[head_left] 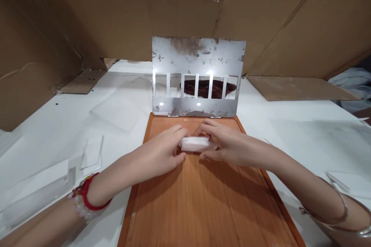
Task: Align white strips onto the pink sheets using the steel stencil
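Note:
Both my hands meet over the far part of an orange-brown board (203,200). Between them they hold a small stack of white rectangular pads (194,144). My left hand (162,152) pinches the stack's left end with thumb and fingers. At the right end, my right hand (228,144) has its fingers closed round the stack. A hinged metal plate (198,58) with a row of rectangular slots stands upright at the board's far edge. A dark red-brown object (207,88) shows through the slots.
The board lies on a white table (290,131) with cardboard walls (116,7) around it. Clear plastic sheets and bags (92,152) lie to the left, more white sheets (344,181) at the right. A flat cardboard piece (295,88) lies at the back right.

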Demonstrator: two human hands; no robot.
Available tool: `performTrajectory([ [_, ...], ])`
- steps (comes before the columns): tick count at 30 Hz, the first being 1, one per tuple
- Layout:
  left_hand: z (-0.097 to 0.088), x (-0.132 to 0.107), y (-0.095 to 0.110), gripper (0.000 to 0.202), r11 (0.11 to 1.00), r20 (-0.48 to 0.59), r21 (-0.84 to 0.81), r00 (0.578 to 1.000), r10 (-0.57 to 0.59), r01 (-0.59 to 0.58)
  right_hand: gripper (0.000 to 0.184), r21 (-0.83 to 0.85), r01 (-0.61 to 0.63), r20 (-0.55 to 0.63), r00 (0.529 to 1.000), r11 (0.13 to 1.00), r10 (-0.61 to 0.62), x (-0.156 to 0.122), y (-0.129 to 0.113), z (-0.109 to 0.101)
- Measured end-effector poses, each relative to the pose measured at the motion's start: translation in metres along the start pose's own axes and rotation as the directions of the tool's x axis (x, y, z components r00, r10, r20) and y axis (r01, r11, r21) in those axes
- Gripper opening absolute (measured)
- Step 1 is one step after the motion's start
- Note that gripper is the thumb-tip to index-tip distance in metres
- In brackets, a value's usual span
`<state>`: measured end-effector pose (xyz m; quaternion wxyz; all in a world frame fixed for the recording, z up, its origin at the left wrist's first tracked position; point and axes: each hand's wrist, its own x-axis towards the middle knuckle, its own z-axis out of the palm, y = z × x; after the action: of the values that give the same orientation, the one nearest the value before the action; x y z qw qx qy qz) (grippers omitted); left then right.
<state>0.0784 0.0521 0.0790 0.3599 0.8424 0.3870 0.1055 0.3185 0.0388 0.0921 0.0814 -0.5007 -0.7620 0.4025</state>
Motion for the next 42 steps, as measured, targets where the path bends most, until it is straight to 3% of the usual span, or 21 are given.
performTrajectory([
  [4, 0.001, 0.001, 0.001, 0.005, 0.998, 0.026, -0.061, 1.0, -0.002, 0.004, 0.021, 0.076, -0.025, 0.039, 0.999, 0.997, 0.022, -0.001, 0.0, 0.003],
  [10, 0.005, 0.006, 0.002, 0.009, 0.991, 0.008, -0.132, 1.0, -0.014, 0.015, 0.021, 0.086, -0.039, -0.011, 0.999, 0.996, 0.04, -0.003, 0.0, 0.003],
  [16, 0.009, 0.008, 0.003, 0.008, 0.989, -0.036, -0.15, 0.999, -0.026, 0.02, 0.036, 0.126, -0.081, -0.014, 0.996, 0.989, 0.084, -0.006, -0.003, -0.001],
  [22, 0.009, 0.006, 0.004, 0.002, 0.991, -0.04, -0.137, 0.999, -0.001, -0.005, 0.027, 0.121, -0.064, 0.033, 0.998, 0.991, 0.061, 0.001, 0.001, -0.004],
  [27, 0.014, 0.009, 0.0, 0.015, 0.993, -0.07, -0.115, 0.997, 0.019, -0.027, 0.038, 0.188, -0.077, 0.071, 0.995, 0.979, 0.065, -0.001, 0.007, -0.001],
  [29, 0.014, 0.008, 0.001, 0.014, 0.994, -0.088, -0.102, 0.996, 0.025, -0.034, 0.042, 0.199, -0.081, 0.069, 0.995, 0.977, 0.068, -0.005, 0.007, 0.003],
  [31, 0.012, 0.002, 0.006, 0.006, 0.995, -0.114, -0.092, 0.993, 0.021, -0.031, 0.042, 0.158, -0.086, -0.019, 0.996, 0.984, 0.09, -0.009, 0.006, 0.009],
  [35, 0.0, -0.035, 0.03, 0.006, 0.996, -0.185, -0.089, 0.982, -0.032, 0.016, 0.042, 0.125, -0.047, -0.152, 0.986, 0.991, 0.065, -0.016, -0.004, 0.023],
  [39, -0.024, -0.112, 0.051, 0.005, 0.981, -0.223, -0.108, 0.958, -0.18, 0.159, 0.041, 0.213, 0.031, -0.01, 1.0, 0.977, -0.03, -0.004, -0.04, 0.039],
  [40, -0.033, -0.136, 0.05, 0.015, 0.967, -0.244, -0.114, 0.937, -0.248, 0.227, 0.04, 0.201, 0.053, 0.046, 0.997, 0.978, -0.063, 0.005, -0.054, 0.043],
  [42, -0.053, -0.185, 0.035, 0.063, 0.901, -0.32, -0.114, 0.843, -0.432, 0.419, 0.034, 0.126, 0.122, 0.162, 0.976, 0.984, -0.142, 0.032, -0.087, 0.049],
])
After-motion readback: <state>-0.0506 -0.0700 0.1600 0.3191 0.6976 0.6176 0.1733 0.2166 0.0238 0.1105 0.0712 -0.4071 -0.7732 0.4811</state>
